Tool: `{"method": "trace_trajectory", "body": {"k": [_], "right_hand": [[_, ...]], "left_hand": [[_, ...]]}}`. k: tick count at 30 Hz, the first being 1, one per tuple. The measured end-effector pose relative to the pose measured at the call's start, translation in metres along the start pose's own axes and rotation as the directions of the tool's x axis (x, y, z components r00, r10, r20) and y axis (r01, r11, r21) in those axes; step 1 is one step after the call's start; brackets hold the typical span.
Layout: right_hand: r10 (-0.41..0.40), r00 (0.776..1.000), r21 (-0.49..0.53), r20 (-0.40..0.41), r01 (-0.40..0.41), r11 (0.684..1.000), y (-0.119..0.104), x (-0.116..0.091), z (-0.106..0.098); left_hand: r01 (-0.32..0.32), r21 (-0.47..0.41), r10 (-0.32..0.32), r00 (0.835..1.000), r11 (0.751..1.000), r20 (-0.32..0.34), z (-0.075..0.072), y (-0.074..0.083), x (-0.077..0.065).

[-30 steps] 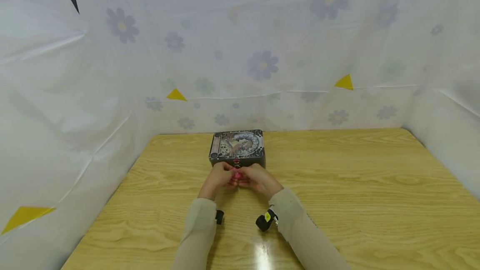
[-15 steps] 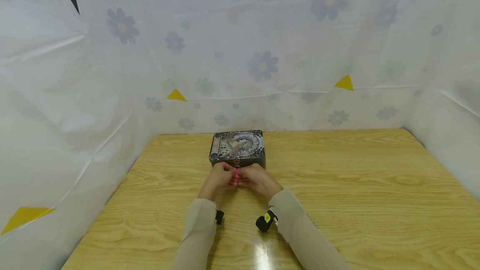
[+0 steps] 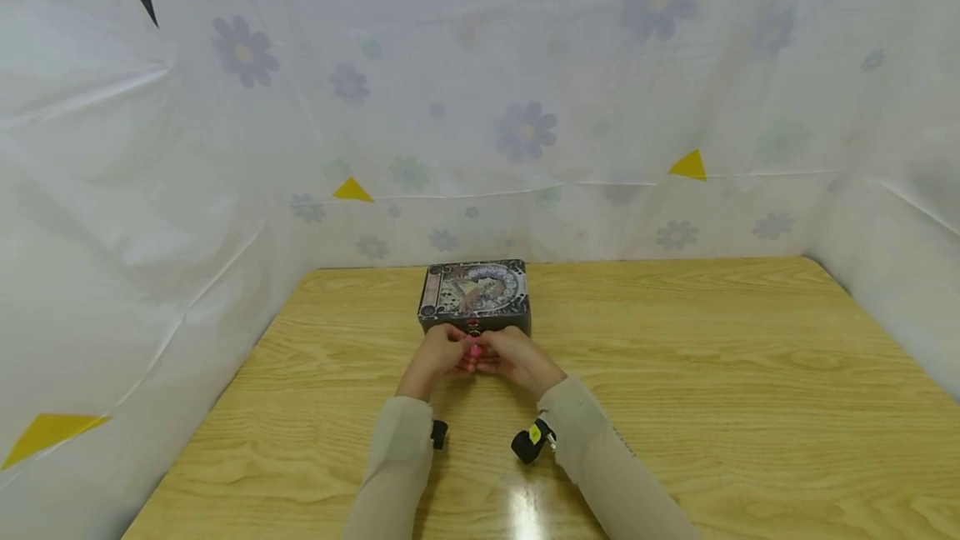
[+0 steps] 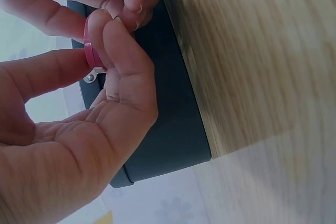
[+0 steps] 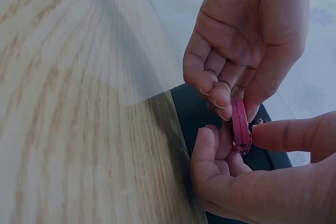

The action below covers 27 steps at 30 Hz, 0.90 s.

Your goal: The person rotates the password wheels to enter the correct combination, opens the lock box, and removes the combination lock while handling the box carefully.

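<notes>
A dark box (image 3: pixel 476 288) with a printed lid stands near the table's back edge, its front towards me. At its front clasp is a small pink padlock (image 3: pixel 475 350); the right wrist view shows its rounded pink body (image 5: pixel 240 121) edge-on. My left hand (image 3: pixel 439 350) pinches the padlock from the left between thumb and fingers. From the other side my right hand (image 3: pixel 517 354) holds it too, thumb against one face in the right wrist view. A metal clasp fitting (image 4: pixel 92 76) shows beside the padlock in the left wrist view. Fingers hide much of the padlock.
The wood-grain table (image 3: pixel 712 373) spreads out on both sides of the box. Behind it hangs a white flowered sheet (image 3: pixel 585 107) with yellow and black triangles. Black wrist straps (image 3: pixel 529 443) sit at the sleeves.
Both hands stay almost in place at the box front. The pink padlock has tilted slightly between the fingers, and more of its rounded face shows now. The box has not moved.
</notes>
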State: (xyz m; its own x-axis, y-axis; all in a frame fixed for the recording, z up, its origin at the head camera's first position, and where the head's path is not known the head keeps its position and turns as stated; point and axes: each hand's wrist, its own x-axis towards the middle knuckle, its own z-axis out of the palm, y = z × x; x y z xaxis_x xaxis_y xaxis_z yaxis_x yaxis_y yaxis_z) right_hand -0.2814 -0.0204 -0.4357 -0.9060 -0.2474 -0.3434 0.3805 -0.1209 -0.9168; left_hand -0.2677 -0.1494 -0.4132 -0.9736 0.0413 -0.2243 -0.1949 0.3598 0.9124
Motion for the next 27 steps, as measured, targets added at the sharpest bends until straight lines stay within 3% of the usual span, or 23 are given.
{"method": "trace_trajectory", "body": {"k": [27], "right_hand": [[-0.005,1.0,-0.044,0.009,0.005,0.999,0.0011,0.0025,-0.0015]], "left_hand": [[0.042,-0.037,-0.042,0.999,0.998,0.024,0.0001,-0.0005,0.0002]]}}
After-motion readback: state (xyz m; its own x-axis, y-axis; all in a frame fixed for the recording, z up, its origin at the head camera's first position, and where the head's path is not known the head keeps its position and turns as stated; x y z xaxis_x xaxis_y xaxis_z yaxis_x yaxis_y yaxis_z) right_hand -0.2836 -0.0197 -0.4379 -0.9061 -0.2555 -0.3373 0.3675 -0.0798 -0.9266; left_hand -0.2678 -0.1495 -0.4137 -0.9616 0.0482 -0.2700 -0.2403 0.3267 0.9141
